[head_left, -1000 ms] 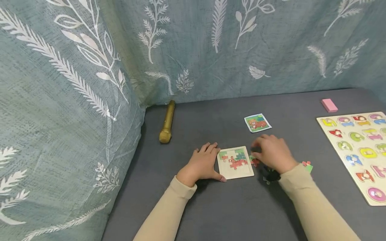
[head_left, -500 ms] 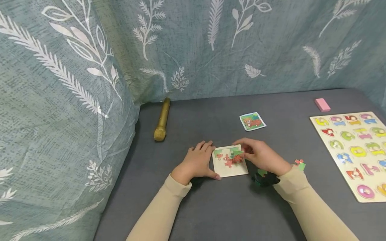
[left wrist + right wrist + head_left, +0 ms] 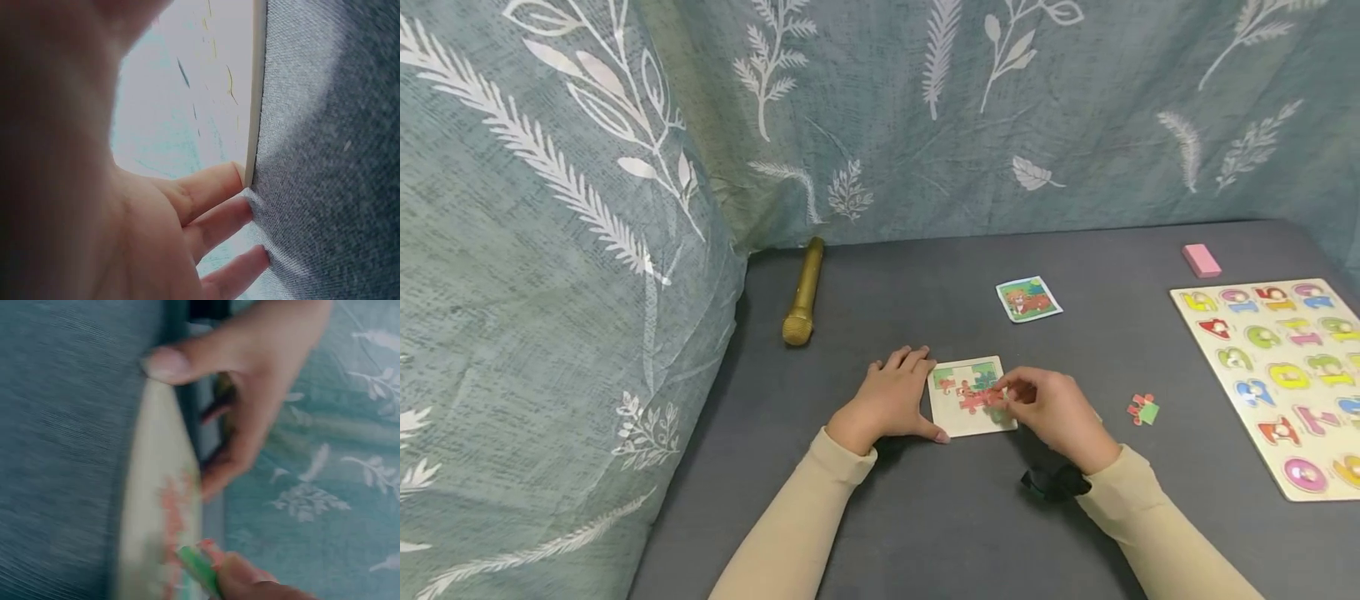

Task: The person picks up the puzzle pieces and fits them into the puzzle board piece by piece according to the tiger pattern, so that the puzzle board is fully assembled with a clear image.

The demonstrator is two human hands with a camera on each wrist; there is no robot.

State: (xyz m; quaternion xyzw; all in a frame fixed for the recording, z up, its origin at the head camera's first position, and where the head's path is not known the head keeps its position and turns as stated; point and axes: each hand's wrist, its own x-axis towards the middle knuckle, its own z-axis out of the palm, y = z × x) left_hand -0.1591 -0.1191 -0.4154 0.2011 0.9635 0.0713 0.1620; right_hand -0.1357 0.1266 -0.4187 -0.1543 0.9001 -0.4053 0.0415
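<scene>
Puzzle piece (image 3: 199, 570), green, apparently part red

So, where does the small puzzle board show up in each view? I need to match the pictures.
Head: the puzzle board is right of centre, below the middle.
Left wrist: only the board's pale edge is clear, a thin strip from the top down, right of centre.
Right wrist: the board, blurred, is left of centre, running off the bottom.
Shared landmark: the left hand, touching the board.
</scene>
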